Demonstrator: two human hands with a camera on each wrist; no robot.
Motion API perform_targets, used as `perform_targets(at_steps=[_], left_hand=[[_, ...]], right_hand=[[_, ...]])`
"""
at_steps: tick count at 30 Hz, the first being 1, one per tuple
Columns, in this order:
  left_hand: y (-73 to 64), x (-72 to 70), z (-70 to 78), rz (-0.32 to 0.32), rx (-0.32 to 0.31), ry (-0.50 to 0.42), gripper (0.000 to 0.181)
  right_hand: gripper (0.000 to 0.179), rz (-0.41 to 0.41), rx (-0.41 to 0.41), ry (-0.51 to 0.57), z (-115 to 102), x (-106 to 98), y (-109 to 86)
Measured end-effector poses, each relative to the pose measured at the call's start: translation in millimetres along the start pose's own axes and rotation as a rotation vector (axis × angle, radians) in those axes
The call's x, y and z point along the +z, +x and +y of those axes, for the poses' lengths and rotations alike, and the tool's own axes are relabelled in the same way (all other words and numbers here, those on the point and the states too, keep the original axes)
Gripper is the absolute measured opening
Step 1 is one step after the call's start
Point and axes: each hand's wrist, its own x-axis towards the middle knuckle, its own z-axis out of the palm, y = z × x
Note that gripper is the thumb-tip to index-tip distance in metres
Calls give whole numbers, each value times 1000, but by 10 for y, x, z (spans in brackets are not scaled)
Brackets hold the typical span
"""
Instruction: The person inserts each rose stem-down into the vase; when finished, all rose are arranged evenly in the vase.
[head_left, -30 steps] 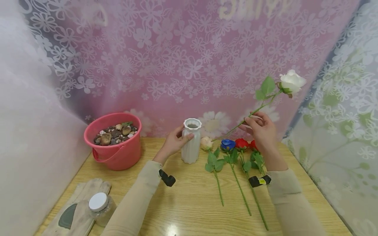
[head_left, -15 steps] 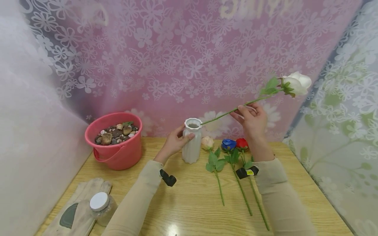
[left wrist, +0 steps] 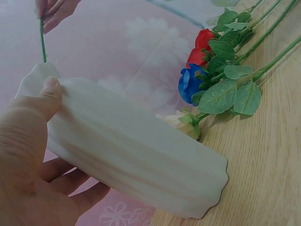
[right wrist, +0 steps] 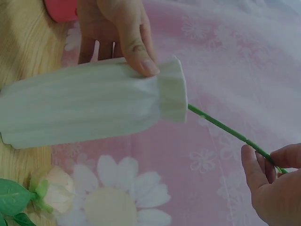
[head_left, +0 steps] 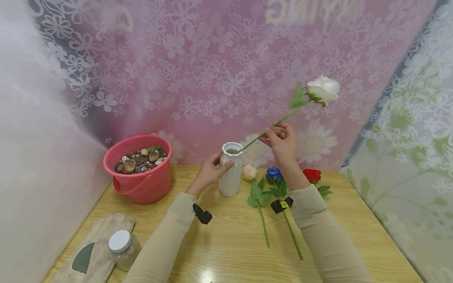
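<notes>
Left hand (head_left: 212,169): I see it gripping the white ribbed vase (head_left: 231,176) on the tabletop (head_left: 230,239).
Right hand (head_left: 282,144): pinching the white rose (head_left: 323,89), stem (head_left: 252,142) slanting to the vase's rim (head_left: 231,153).

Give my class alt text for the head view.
A person's right grip holds a white rose, its stem at the mouth of the white vase in their left grip. A cream rose, blue rose and red rose lie right; a pink bucket stands left.
</notes>
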Motion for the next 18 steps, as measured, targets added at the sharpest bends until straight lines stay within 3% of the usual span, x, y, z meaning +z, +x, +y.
perform_targets(at_steps=[7, 14, 18], left_hand=[[9, 10, -6, 3, 15, -4, 72], [6, 4, 7, 3, 14, 3, 70], [12, 16, 23, 6, 16, -1, 67]], right_hand=[[22, -41, -5, -100, 66, 137, -29], [25, -126, -66, -286, 127, 266, -94], [27, -156, -57, -367, 196, 304, -142]])
